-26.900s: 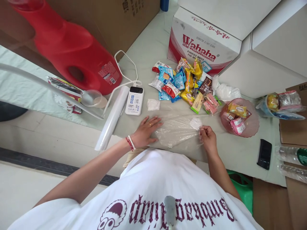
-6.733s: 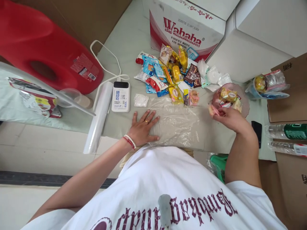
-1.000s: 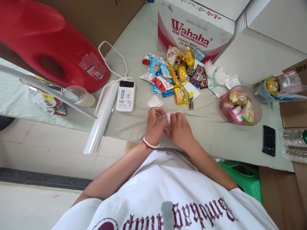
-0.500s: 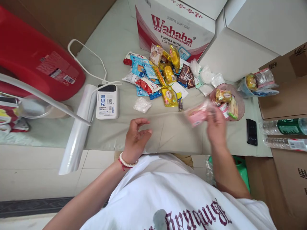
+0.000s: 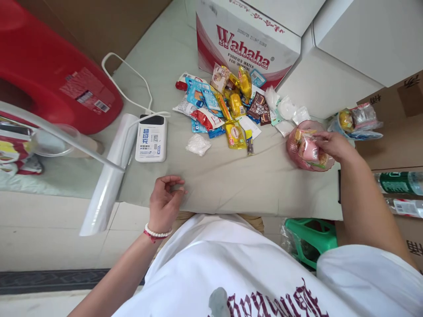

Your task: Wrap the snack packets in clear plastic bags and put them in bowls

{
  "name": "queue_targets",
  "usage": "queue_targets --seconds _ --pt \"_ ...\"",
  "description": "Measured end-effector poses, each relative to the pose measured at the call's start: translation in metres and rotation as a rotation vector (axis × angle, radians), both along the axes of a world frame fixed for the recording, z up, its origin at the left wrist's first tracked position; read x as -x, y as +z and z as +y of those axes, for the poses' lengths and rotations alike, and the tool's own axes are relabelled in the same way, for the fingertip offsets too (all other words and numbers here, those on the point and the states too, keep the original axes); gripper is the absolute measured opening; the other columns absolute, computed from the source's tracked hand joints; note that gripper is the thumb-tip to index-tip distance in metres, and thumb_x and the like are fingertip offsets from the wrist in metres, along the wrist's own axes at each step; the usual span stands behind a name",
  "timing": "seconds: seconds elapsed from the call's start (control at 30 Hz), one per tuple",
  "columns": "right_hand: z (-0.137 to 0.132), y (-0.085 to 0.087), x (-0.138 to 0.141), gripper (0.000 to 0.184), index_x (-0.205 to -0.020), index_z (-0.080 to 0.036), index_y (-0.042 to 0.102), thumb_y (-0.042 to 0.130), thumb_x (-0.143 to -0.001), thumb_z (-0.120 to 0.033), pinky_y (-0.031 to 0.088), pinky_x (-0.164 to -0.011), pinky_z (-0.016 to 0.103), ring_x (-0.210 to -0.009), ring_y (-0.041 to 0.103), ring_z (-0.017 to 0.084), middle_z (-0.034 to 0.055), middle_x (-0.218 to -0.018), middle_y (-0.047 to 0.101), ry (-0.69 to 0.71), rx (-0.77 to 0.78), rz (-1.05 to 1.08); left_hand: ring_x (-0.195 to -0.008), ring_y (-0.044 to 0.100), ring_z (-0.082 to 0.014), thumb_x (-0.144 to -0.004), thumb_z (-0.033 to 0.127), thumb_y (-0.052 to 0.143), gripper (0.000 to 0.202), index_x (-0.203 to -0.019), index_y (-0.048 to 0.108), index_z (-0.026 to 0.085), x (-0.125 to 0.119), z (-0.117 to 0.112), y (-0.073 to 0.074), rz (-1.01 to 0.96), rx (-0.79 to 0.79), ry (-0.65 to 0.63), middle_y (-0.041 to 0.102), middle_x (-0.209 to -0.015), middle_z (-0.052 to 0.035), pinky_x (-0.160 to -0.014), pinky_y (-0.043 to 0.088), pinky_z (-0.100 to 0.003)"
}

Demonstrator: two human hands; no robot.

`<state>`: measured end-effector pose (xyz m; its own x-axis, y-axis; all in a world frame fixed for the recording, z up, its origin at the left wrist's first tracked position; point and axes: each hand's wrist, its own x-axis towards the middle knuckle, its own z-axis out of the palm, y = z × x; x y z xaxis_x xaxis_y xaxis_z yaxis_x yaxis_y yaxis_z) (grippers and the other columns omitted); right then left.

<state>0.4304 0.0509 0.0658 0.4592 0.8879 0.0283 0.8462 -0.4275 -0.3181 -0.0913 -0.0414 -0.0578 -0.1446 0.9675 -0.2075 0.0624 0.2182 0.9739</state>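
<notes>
My right hand [image 5: 335, 146] is closed on a pink snack packet [image 5: 309, 149], which it holds in the top of a pink ribbed see-through bowl [image 5: 291, 152]. Other wrapped snacks lie under the packet, mostly hidden. Over the table's near edge, my left hand [image 5: 166, 200] rests with loosely curled fingers apart and nothing in them. In front of the box is a heap of wrapped snacks: blue packets [image 5: 198, 91], a red and white packet [image 5: 207, 119], a yellow-wrapped cake [image 5: 235, 134] and a brown cocoa packet [image 5: 258, 107]. A crumpled clear plastic piece [image 5: 198, 145] lies nearer me.
A Wahaha water carton [image 5: 247, 44] stands at the back. To the left are a white power bank [image 5: 151, 138] with its cable, a plastic film roll [image 5: 107, 185] and a big red jug [image 5: 66, 75]. A filled plastic cup [image 5: 343, 125] stands right; a green stool [image 5: 310, 237] is below.
My right hand has carried the pink packet rightward to the bowl. My left hand has drawn left and slightly down. The view has shifted slightly.
</notes>
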Motion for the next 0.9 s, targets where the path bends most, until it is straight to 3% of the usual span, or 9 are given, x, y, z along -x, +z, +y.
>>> queue_targets --seconds 0.1,0.13,0.23,0.37,0.47,0.6,0.67,0.77,0.9 --pt "-0.001 0.007 -0.007 0.028 -0.108 -0.009 0.08 0.076 -0.081 -0.011 0.041 -0.067 0.036 -0.056 0.054 0.009 0.0043 -0.071 0.069 -0.11 0.084 0.151 -0.106 0.065 -0.0244 -0.08 0.033 0.073 0.034 -0.107 0.058 0.02 0.001 -0.002 -0.003 0.041 -0.028 -0.006 0.062 -0.105 -0.007 -0.076 0.065 -0.036" --pt "-0.003 0.009 -0.01 0.028 -0.108 -0.009 0.08 0.075 -0.081 -0.01 0.042 -0.068 0.036 -0.058 0.055 0.009 0.0053 -0.075 0.07 -0.129 0.042 0.231 -0.105 0.065 -0.024 -0.081 0.032 0.072 0.033 -0.108 0.058 0.021 0.002 -0.003 -0.005 0.058 -0.04 -0.014 0.063 -0.105 -0.0067 -0.078 0.065 -0.037" --pt "-0.002 0.004 -0.013 0.021 -0.1 -0.012 0.082 0.071 -0.082 -0.005 0.042 -0.07 0.036 -0.062 0.056 0.009 0.0073 -0.082 0.073 -0.082 0.055 0.341 -0.1 0.066 -0.0216 -0.084 0.031 0.069 0.026 -0.107 0.06 0.021 0.003 -0.007 -0.011 0.113 -0.097 -0.043 0.062 -0.107 -0.0063 -0.078 0.064 -0.036" --pt "0.005 -0.011 0.001 0.027 -0.096 -0.018 0.085 0.075 -0.078 -0.002 0.037 -0.074 0.039 -0.07 0.053 0.012 0.0113 -0.094 0.077 0.095 0.21 -0.033 -0.088 0.063 -0.0187 -0.088 0.024 0.062 0.009 -0.097 0.065 0.022 0.002 -0.005 -0.007 0.329 -0.246 -0.086 0.062 -0.106 -0.0061 -0.068 0.057 -0.03" --pt "0.007 -0.01 0.01 0.032 -0.106 -0.025 0.085 0.081 -0.077 -0.013 0.033 -0.072 0.041 -0.084 0.056 0.02 0.0148 -0.113 0.076 0.161 0.215 -0.334 -0.081 0.064 -0.0177 -0.092 0.02 0.057 0.013 -0.095 0.07 0.022 -0.008 0.012 0.007 0.511 -0.4 -0.113 0.066 -0.102 -0.0057 -0.074 0.054 -0.032" --pt "-0.006 0.003 0.032 0.031 -0.114 -0.021 0.081 0.071 -0.085 -0.016 0.041 -0.08 0.042 -0.109 0.061 0.028 0.0192 -0.123 0.072 0.174 -0.107 -0.488 -0.099 0.066 -0.0244 -0.098 0.025 0.049 0.025 -0.109 0.071 0.021 -0.035 0.065 0.021 0.739 -0.399 -0.103 0.067 -0.106 -0.0096 -0.086 0.052 -0.037" --pt "-0.02 0.004 0.055 0.028 -0.112 -0.02 0.079 0.064 -0.089 -0.016 0.046 -0.085 0.042 -0.105 0.066 0.027 0.0188 -0.112 0.075 0.281 -0.273 -0.401 -0.11 0.063 -0.0309 -0.097 0.033 0.055 0.029 -0.119 0.068 0.019 -0.049 0.094 0.019 0.878 -0.287 -0.111 0.066 -0.118 -0.0141 -0.085 0.051 -0.039" --pt "-0.047 -0.008 0.101 0.021 -0.105 -0.023 0.078 0.061 -0.093 -0.026 0.052 -0.088 0.043 -0.098 0.071 0.027 0.0141 -0.103 0.077 0.47 -0.383 -0.186 -0.107 0.063 -0.0325 -0.094 0.031 0.059 0.024 -0.111 0.069 0.018 -0.06 0.118 0.01 0.952 -0.19 -0.223 0.066 -0.116 -0.0157 -0.081 0.05 -0.038" --pt "-0.079 -0.044 0.164 0.023 -0.105 -0.023 0.076 0.062 -0.096 -0.039 0.057 -0.073 0.039 -0.076 0.07 0.02 0.0067 -0.094 0.075 0.418 -0.34 0.34 -0.091 0.065 -0.0233 -0.096 0.029 0.056 0.017 -0.101 0.07 0.02 -0.057 0.099 0.005 0.723 -0.326 -0.324 0.069 -0.1 -0.0092 -0.083 0.051 -0.034"
